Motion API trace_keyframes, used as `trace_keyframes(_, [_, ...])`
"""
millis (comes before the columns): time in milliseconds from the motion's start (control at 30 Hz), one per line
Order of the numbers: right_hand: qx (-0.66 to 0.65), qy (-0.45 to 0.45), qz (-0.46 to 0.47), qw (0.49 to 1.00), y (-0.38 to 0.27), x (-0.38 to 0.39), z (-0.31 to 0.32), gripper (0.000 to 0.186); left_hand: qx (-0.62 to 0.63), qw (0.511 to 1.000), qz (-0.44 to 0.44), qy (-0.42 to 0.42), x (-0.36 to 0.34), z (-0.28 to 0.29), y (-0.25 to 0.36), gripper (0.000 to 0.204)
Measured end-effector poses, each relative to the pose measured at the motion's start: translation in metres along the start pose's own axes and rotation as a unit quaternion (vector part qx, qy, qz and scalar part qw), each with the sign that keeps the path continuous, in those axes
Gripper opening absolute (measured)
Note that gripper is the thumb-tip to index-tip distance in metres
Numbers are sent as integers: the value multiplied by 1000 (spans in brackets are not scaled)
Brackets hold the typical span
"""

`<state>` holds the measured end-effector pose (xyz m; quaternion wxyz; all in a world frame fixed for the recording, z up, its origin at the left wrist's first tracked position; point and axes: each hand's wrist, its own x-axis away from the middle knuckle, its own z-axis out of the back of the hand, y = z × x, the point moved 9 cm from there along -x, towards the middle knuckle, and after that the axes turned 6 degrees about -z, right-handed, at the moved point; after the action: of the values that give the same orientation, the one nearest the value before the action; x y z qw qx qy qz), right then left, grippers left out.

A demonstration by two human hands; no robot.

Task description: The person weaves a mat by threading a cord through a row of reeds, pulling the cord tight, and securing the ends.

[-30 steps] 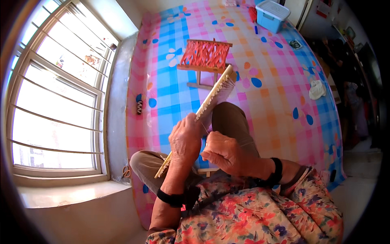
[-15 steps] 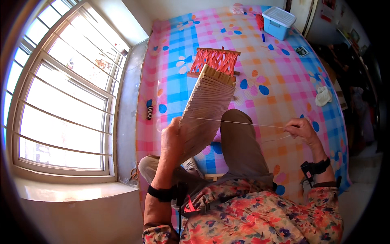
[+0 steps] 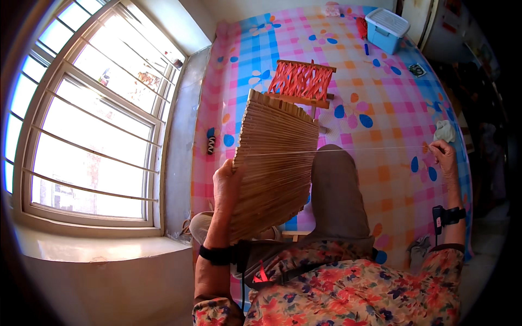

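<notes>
Tilted slatted panel, taut thread

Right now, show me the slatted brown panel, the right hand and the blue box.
Slatted brown panel (image 3: 276, 171): head view, middle of its slatted face.
Right hand (image 3: 445, 156): head view, back of the hand.
Blue box (image 3: 383, 41): head view, side wall below the lid.

Slats seen as wood, ridged, matt. Stool framed in wood. Box made of smooth plastic. Trousers made of matt cloth. Shirt made of printed cloth. Sill finished glossy.
</notes>
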<state>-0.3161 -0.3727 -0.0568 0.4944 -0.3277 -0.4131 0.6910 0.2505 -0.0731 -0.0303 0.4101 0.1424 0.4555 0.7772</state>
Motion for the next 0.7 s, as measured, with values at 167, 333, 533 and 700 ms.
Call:
trace_keyframes(167, [-157, 77, -18, 984, -14, -20, 22, 12, -33, 998, 31, -34, 6, -7, 5, 26])
trace_keyframes(333, [-320, 106, 1, 942, -41, -40, 18, 21, -42, 997, 26, -67, 1, -8, 16, 26])
trace_keyframes(533, [-455, 119, 41, 881, -73, -79, 7, 25, -79, 990, 61, -97, 2, -9, 16, 26])
trace_keyframes(700, [-541, 53, 122, 830, -125, -104, -44, 36, -43, 997, 30, -55, 6, -9, 22, 23])
